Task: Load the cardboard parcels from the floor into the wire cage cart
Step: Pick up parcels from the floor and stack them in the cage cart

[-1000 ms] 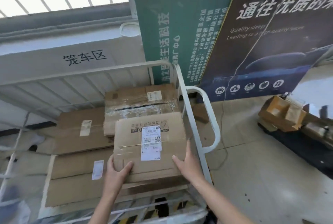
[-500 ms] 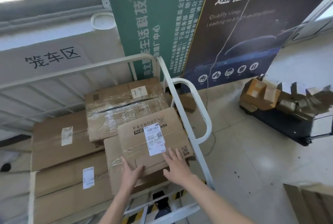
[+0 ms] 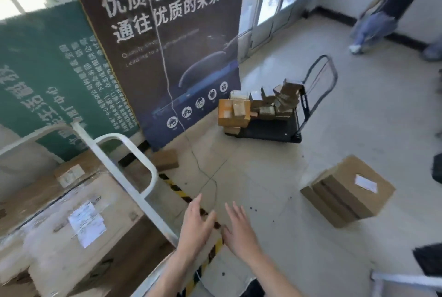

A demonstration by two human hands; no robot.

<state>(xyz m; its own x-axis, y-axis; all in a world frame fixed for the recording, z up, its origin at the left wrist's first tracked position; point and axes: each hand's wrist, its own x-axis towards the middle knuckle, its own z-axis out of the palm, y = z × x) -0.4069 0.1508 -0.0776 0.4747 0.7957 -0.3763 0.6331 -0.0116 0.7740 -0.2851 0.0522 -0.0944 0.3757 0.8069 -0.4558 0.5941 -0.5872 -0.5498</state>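
Note:
The white wire cage cart [image 3: 124, 177] fills the lower left, stacked with cardboard parcels [image 3: 71, 225]; the top one carries a white label. My left hand [image 3: 196, 227] and my right hand [image 3: 239, 232] hover side by side over the floor just right of the cart, fingers spread, holding nothing. A cardboard parcel [image 3: 346, 191] with a white label lies on the floor to the right. A small parcel [image 3: 165, 159] sits on the floor by the cart's handle.
A black platform trolley [image 3: 282, 127] piled with small boxes stands mid-floor near the dark poster [image 3: 167, 45] and green board [image 3: 47, 69]. Another person [image 3: 382, 9] walks at the far right by the wall. Yellow-black tape [image 3: 181, 194] marks the floor.
Both hands let go of the labelled parcel, which stays in the cart, and swung right over the floor. The view turned right, bringing the floor parcel and the other person into sight.

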